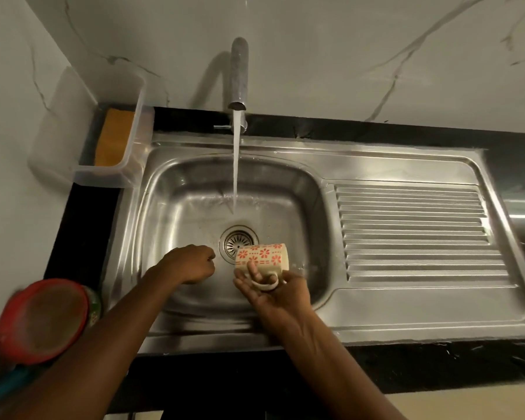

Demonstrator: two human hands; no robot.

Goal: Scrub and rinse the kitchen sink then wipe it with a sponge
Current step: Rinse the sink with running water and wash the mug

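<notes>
Two hands sit low in the sink [176,189] by the drain [235,239]: the right hand [273,291] hooks the handle of a mug [262,256] tipped sideways, likely to pour rinse water, the left hand [191,263] curls on the floor, any hold hidden; the sponge [114,137] lies in its holder [134,165].

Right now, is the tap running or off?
Running: a white stream of water falls from the faucet spout into the sink basin, landing just behind the drain.
</notes>
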